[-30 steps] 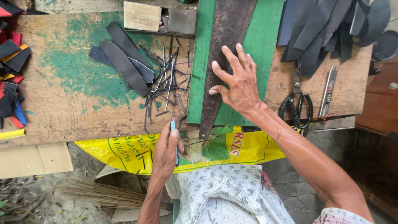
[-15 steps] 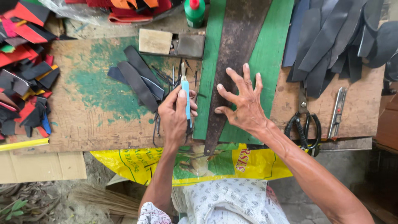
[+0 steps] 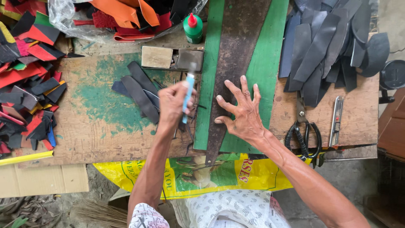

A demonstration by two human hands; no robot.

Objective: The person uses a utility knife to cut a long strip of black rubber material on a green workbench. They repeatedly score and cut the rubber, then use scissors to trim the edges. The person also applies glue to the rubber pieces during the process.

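Bench [image 3: 105, 131]: one worn wooden top, green paint patches.
Blade [image 3: 236, 63]: one long rusty strip on the green board [image 3: 265, 76]; looks stiff, heavy, rough. My right hand [image 3: 242, 112] presses it flat, fingers spread.
Cutter [image 3: 187, 90]: one, light, slim; my left hand [image 3: 173, 105] fingers clamped round its handle, beside the blade.
Scissors [image 3: 303, 135]: one pair.

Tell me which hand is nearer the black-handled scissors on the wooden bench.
Right. The right hand lies flat on the rusty saw blade, just left of the black-handled scissors; the left hand, gripping a blue pen-like tool, is farther left.
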